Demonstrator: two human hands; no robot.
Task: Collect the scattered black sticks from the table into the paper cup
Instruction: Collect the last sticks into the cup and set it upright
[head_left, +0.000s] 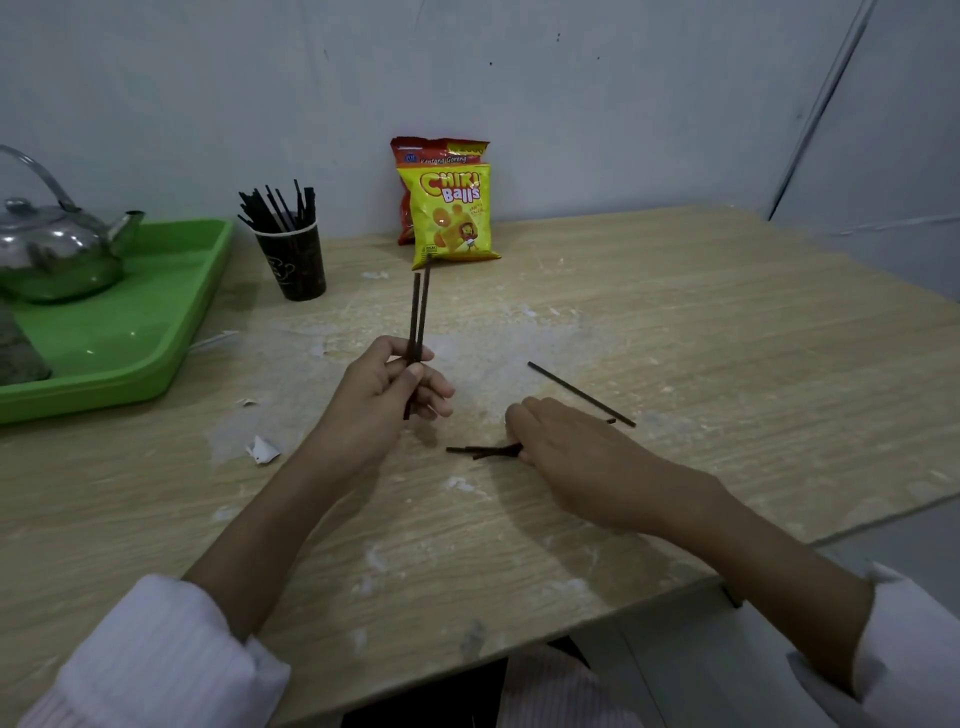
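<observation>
Facing your wood-grain laminate table (727, 338), note its pale top, smeared with white residue at the centre. Your left hand (387, 395) is raised off it, thumb and fingers pinching two black sticks (420, 312), thin, straight and nearly upright. Your right hand (566, 447) lies low on the table, its fingers curled round a small bunch of crossed sticks (478, 451), whose ends jut out toward your left. A single stick (579, 393) lies loose and slanted just beyond that hand.

The dark paper cup (293, 260) stands upright at the far left, well apart from both hands, with collected sticks (278, 208) fanning out of its mouth. Beside it sits a glossy green plastic tray (171, 291) carrying a rounded, polished steel kettle (57, 249). A yellow snack bag (451, 218) leans at the wall in front of a red snack bag (436, 150). A torn paper scrap (264, 449) lies near your left forearm.
</observation>
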